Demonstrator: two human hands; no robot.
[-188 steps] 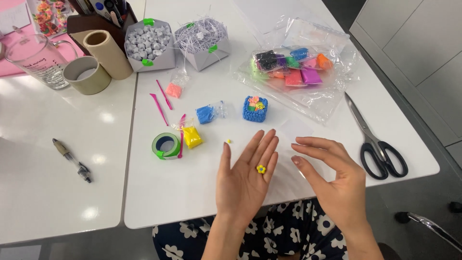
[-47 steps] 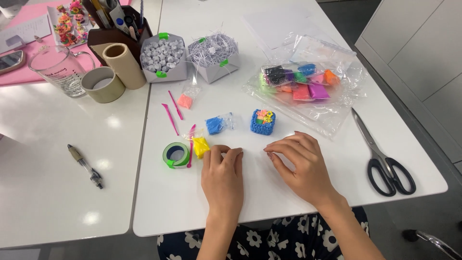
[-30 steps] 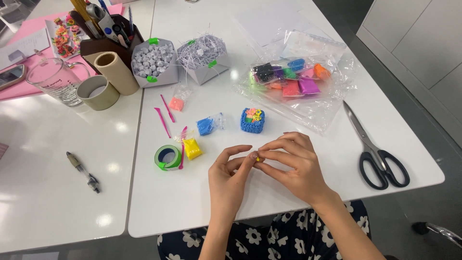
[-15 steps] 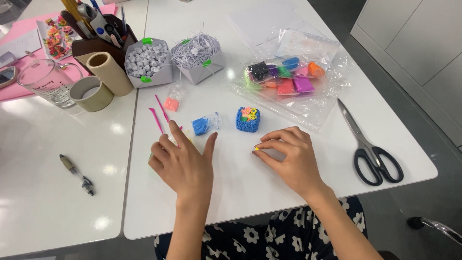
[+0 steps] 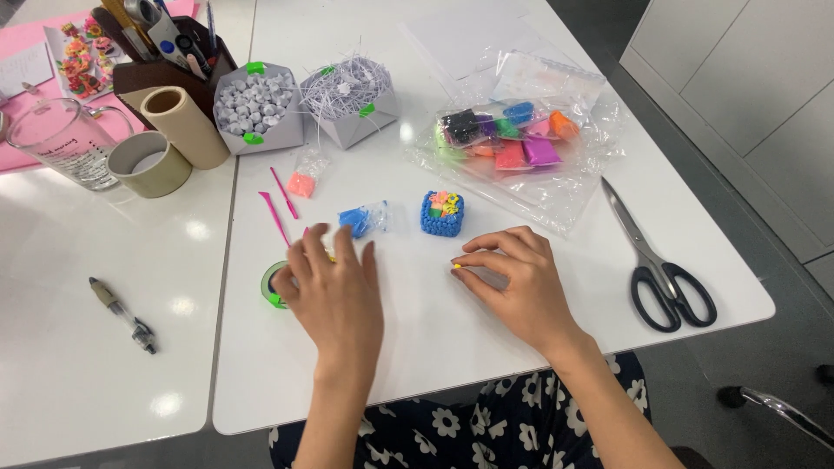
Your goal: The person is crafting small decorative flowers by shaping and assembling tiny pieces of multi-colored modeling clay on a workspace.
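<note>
You're in a craft room or office: a white tabletop (image 5: 486,365) with scissors (image 5: 658,259), tape rolls (image 5: 149,162), a pen holder (image 5: 165,69) and bagged coloured clay (image 5: 508,139).

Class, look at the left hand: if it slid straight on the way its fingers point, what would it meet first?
The left hand points up the table; it would probably meet the small bag of blue clay first, just beyond its fingertips, though the height of the hand is unclear.

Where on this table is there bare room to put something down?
Bare patches: between the right hand and the black-handled scissors, and around the pen. Crowded: by the clear bag of coloured clay and the paper boxes.
</note>
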